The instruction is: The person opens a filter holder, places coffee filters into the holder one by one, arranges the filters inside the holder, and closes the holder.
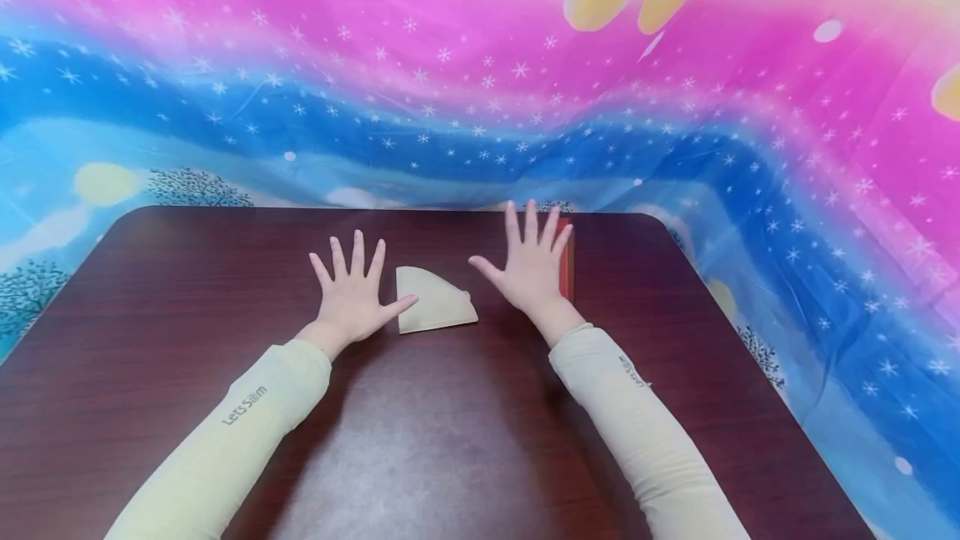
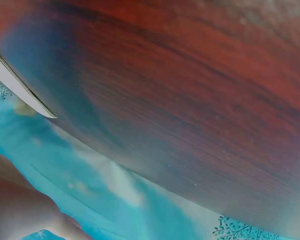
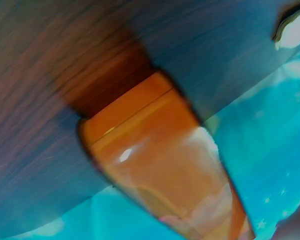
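Note:
My left hand [image 1: 349, 298] is held out over the table with its fingers spread and nothing in them. Its thumb overlaps the left part of a flat, cream, fan-shaped case [image 1: 435, 302] in the head view. That case has a small round tab on its right side, and its edge [image 2: 21, 90] shows in the left wrist view. My right hand [image 1: 531, 273], also spread and holding nothing, hides part of an upright red-orange box [image 1: 567, 277]. In the right wrist view this box [image 3: 150, 160] looks glossy, with a seam near one end.
Dark reddish-brown wood covers the table [image 1: 187, 290], which has rounded far corners. Behind it and along the sides hangs a pink and blue cloth [image 1: 465, 123] with snowflakes. Both forearms wear pale sleeves [image 1: 255, 407].

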